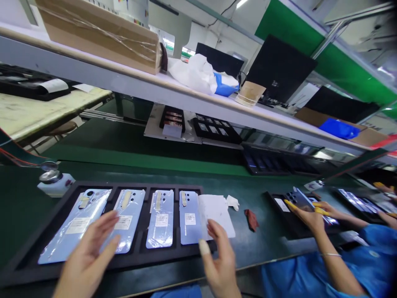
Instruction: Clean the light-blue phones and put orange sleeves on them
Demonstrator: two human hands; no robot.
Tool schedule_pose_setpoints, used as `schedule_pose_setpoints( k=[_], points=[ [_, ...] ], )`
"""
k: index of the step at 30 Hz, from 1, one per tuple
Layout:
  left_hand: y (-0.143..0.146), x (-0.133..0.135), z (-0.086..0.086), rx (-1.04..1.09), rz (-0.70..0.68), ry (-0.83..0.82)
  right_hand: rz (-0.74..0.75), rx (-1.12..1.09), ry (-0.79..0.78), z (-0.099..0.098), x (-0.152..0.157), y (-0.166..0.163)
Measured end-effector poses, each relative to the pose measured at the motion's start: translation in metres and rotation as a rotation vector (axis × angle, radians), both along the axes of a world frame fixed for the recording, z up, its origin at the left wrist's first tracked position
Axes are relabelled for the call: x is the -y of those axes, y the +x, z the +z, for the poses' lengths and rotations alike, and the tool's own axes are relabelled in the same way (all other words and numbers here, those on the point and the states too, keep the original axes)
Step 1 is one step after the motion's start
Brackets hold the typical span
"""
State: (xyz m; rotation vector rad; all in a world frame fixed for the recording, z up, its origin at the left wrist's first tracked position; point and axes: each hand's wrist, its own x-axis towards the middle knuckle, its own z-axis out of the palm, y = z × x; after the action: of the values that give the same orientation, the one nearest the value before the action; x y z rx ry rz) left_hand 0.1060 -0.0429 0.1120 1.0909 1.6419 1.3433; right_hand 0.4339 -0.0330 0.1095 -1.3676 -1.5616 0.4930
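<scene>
A black tray [125,261] holds several light blue smartphones in a row, camera side up, each with a white label and a yellowish strip near the cameras. My left hand [89,252] is open above the two left phones, the slanted first phone [83,219] and the second phone [128,223], hiding parts of both. Farther right lie the third phone [160,231] and the fourth phone [188,229]. A white sheet [218,211] overlaps the fourth phone's right side. Over its lower edge is my right hand [218,256], thumb and fingers apart; contact with the sheet is unclear.
A pump bottle [56,182] stands behind the tray's left corner. Crumpled white paper [232,203] and a reddish-brown scrap [251,220] lie right of the sheet. A co-worker in blue [347,260] handles a phone [299,198] over another tray. A shelf [130,78] crosses overhead.
</scene>
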Motion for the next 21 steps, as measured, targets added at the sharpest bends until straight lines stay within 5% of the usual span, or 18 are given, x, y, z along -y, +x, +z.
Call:
schedule_pose_setpoints(
  k=[3,9,15,21],
  points=[
    [0.043,-0.032,-0.008,0.105,-0.262,-0.016,0.07,0.107,-0.115,-0.005,-0.026,-0.033],
    [0.072,-0.064,-0.018,0.009,-0.331,-0.009,0.087,0.049,-0.228,-0.012,-0.042,-0.036],
    [0.087,-0.071,0.008,0.37,-0.165,-0.081,0.092,-0.39,-0.211,-0.011,-0.051,-0.035],
    [0.076,-0.085,0.007,0.687,0.087,-0.131,0.075,-0.77,-0.175,-0.012,-0.056,-0.03]
  ],
)
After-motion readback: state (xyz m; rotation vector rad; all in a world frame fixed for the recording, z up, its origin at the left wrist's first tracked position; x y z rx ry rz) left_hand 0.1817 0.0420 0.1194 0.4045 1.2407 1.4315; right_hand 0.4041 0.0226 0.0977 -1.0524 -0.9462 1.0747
